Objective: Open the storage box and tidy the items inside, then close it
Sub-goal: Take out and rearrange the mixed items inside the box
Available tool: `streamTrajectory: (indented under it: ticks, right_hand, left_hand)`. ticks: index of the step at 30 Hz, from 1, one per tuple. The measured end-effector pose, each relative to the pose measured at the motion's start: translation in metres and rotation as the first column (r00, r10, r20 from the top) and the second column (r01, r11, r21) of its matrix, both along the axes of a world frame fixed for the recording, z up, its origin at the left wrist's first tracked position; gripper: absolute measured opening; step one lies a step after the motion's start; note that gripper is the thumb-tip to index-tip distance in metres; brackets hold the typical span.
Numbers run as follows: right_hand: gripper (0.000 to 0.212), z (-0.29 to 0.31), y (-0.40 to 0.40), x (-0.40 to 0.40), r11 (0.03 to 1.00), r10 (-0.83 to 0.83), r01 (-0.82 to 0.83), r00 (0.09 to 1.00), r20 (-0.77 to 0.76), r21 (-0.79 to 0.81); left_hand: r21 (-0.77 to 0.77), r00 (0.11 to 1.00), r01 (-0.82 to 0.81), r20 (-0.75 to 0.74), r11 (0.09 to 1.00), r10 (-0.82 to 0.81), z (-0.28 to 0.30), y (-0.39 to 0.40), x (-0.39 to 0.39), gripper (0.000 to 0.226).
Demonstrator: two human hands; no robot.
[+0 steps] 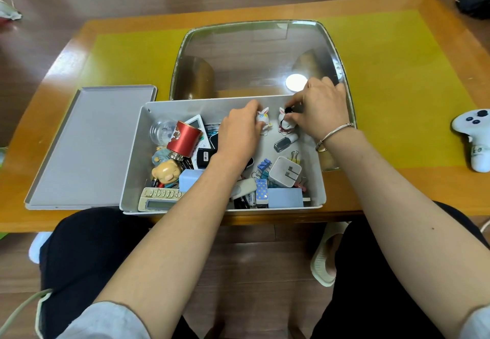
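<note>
The storage box [132, 158] and its lid [90, 148] look like matt grey plastic, smooth and unmarked, resting on a glossy varnished wooden table [437, 193] with a duller yellow inlay [397, 94] and a shiny clear tray [259, 55] that mirrors a lamp. Inside, the red tin [184, 138] has a satin metallic sheen with a bright metal rim, the 2 rabbit figurines [263, 117] and the pig figurine [167, 173] look like glazed, glossy ceramic or resin, and the charger plug [285, 171] is smooth white plastic. A thin polished metal bangle [334, 134] circles the right wrist.
</note>
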State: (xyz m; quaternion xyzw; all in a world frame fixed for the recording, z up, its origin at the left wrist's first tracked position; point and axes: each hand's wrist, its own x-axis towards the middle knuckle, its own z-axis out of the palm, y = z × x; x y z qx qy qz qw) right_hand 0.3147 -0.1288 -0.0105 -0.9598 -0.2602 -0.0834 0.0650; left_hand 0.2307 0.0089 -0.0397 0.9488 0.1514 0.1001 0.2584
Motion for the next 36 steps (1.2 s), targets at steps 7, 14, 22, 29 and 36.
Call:
streamTrajectory:
  ticks: [7, 14, 22, 29, 36]
  right_hand:
    - [0.021, 0.000, 0.000, 0.002, 1.000, -0.001, 0.002, 1.000, -0.020, 0.027]
    - [0.022, 0.001, -0.001, 0.002, 0.999, -0.012, 0.013, 1.000, -0.011, 0.043]
    - [0.020, 0.002, -0.002, 0.003, 0.998, -0.002, 0.004, 0.999, -0.032, 0.056]
    - [0.016, 0.002, -0.003, 0.004, 0.997, 0.008, -0.004, 0.999, -0.045, 0.075]
    - [0.019, 0.004, -0.003, 0.004, 0.999, 0.013, -0.010, 0.998, -0.059, 0.054]
  left_hand:
    - [-0.008, 1.000, 0.017, 0.008, 1.000, -0.017, -0.001, -0.004, 0.004, 0.022]
    - [0.001, 1.000, 0.026, 0.011, 1.000, -0.026, 0.000, -0.013, 0.007, 0.022]
    - [-0.016, 1.000, 0.016, 0.009, 1.000, -0.016, 0.000, -0.014, 0.007, 0.026]
    - [-0.029, 0.999, 0.011, 0.036, 1.000, -0.010, 0.000, -0.016, 0.005, 0.023]
    - [-0.052, 0.999, 0.010, 0.038, 0.999, -0.008, 0.000, -0.015, 0.004, 0.027]
